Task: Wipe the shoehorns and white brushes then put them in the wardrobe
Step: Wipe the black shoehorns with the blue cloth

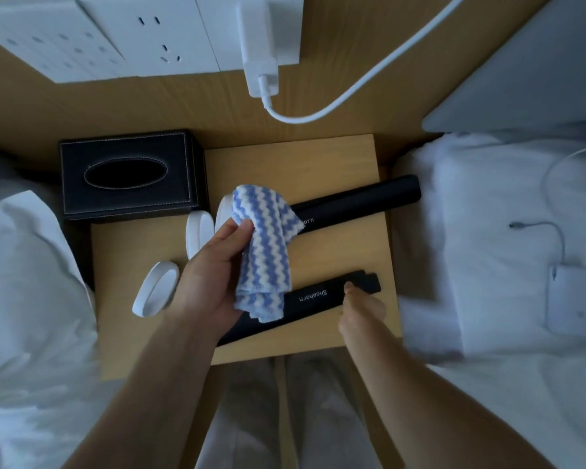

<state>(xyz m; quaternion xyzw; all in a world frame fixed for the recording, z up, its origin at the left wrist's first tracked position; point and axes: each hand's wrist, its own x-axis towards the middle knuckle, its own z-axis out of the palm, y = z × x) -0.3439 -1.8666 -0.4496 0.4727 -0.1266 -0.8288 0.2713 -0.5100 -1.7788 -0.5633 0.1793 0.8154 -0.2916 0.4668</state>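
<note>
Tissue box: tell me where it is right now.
Head view, left of centre: the tissue box stands at the back left corner of the bedside table, just behind a white brush.

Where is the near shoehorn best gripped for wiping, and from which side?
Probably pinch the near shoehorn at its narrow tab end, coming from the right: it lies flat with that end pointing right beside the right hand, while the cloth in the left hand overhangs its wider part.

One wide-angle camera, worn on the head, looks almost straight down from close above a small light-wood bench point(352, 252) that fills the middle of the view; a white wall socket panel point(115, 38) crosses the top edge, and white bedding point(487, 231) flanks both sides.
</note>
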